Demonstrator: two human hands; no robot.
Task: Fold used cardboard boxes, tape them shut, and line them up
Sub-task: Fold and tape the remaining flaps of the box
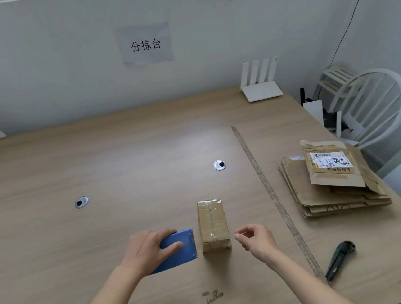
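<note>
A small brown cardboard box [213, 224] stands on the wooden table [121, 160], closed and wrapped in clear tape. My left hand [148, 250] grips a blue tape dispenser [180, 249] just left of the box, its toothed edge close to the box's side. My right hand [257, 241] hovers just right of the box with fingers loosely curled, thumb and forefinger close together; whether it pinches a bit of tape I cannot tell. A stack of flattened used boxes [331, 182] lies at the right of the table.
A long strip of old tape [276, 203] runs diagonally across the table. A dark utility knife [339, 259] lies at the front right. Two cable holes [219, 165] [81, 202] sit mid-table. A white router [261, 88] stands at the back, a white chair [373, 106] beside the table's right edge.
</note>
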